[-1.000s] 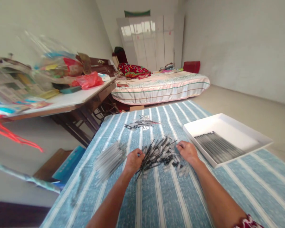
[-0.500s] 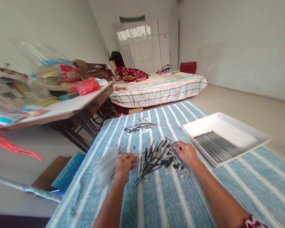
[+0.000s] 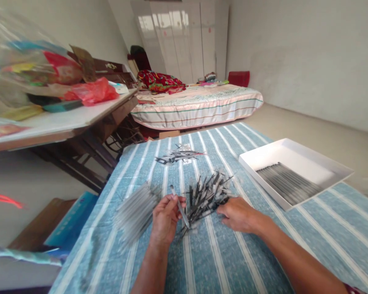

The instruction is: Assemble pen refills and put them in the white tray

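My left hand (image 3: pixel 165 218) pinches a slim translucent grey pen (image 3: pixel 183 214), which slants with its pointed end down and toward me. On the right, my right hand (image 3: pixel 242 214) has its fingers curled at the near right side of a loose heap of black and clear pen parts (image 3: pixel 207 192). Whatever its fingertips grip is hidden. Left of my left hand lies a bundle of translucent grey tubes (image 3: pixel 138 214), roughly parallel. A white shallow box (image 3: pixel 320 161) at the right holds a row of dark grey pens (image 3: pixel 286 183).
Everything rests on a blue-and-white striped cloth (image 3: pixel 110 265). Farther back is a smaller pile of thin dark pieces (image 3: pixel 179 155). A cluttered white-topped table (image 3: pixel 95 112) stands at the left, and a bed (image 3: pixel 199 106) lies beyond the cloth.
The pen in my left hand has turned from upright to slanting. My right hand has come nearer to me, to the heap's near side. The camera view has shifted slightly.
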Available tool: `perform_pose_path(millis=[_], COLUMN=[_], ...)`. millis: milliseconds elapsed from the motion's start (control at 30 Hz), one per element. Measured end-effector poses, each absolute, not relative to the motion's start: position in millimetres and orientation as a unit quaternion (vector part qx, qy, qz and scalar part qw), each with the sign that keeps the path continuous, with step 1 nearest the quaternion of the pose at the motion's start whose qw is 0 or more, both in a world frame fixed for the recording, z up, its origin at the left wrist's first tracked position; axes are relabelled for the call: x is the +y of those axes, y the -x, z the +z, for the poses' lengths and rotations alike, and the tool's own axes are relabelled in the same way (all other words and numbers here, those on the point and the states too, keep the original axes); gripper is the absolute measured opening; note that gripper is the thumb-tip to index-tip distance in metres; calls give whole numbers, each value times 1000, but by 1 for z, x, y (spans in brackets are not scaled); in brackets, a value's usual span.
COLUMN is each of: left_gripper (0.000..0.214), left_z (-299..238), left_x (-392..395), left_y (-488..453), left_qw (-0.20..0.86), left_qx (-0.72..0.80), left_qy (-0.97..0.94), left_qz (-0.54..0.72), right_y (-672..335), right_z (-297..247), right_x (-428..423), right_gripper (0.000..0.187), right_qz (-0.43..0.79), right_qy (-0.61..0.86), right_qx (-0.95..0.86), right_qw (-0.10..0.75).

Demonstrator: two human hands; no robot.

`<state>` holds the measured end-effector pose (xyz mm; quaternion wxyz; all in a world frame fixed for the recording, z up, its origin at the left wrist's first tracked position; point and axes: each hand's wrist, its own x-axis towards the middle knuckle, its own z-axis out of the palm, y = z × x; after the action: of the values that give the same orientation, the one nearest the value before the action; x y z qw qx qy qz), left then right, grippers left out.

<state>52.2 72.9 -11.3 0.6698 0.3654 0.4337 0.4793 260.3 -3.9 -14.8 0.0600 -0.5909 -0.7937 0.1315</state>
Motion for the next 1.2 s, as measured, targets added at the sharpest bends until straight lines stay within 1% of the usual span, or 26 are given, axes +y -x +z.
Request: perform_pose_path(millis=[67, 233, 333, 400, 467, 533, 633, 700, 733, 867, 1033, 1200], left_gripper=[26, 24, 24, 20, 18, 16, 15, 14, 14, 12, 12, 13], left_z=[-11, -11, -12, -11, -11, -10, -10, -10, -10, -10, -11, -10], left_x=[72, 70, 66, 64, 62, 62, 61, 61, 61, 60, 60, 60], left_y=[-53, -54, -55, -56, -57, -58, -58, -58, -58, -57, -58, -60], left_qw=[697, 727, 737, 743, 747, 751, 751, 750, 750, 752, 746, 745], left_qx=[400, 366, 357, 351, 344, 338, 330, 326, 325, 317, 323, 327], left_qy=[-352, -358, -363, -360, -352, -340, -318, -302, -296, -289, -285, -282], left_qz=[480, 458, 446, 443, 446, 454, 476, 490, 495, 501, 507, 509], right_y=[-257, -255, -256, -258, -260, -261, -259, -256, -253, -246, -242, -236], right_z=[-16, -18, -18, -17, -16, -14, -13, -15, -16, -19, -19, -20], right_x=[-4, -5, -6, -6, -6, -6, -6, -6, -6, -6, -7, -8], right_gripper=[12, 22, 19, 11, 3, 5, 11, 14, 15, 16, 18, 18], right_qz=[129, 159, 170, 178, 216, 303, 461, 533, 556, 605, 628, 618], right_qy=[595, 605, 609, 616, 619, 595, 511, 447, 417, 346, 322, 330], right_qx=[-792, -778, -770, -758, -730, -682, -560, -482, -455, -417, -386, -368], right_qw=[44, 61, 81, 118, 193, 300, 462, 534, 556, 584, 595, 611])
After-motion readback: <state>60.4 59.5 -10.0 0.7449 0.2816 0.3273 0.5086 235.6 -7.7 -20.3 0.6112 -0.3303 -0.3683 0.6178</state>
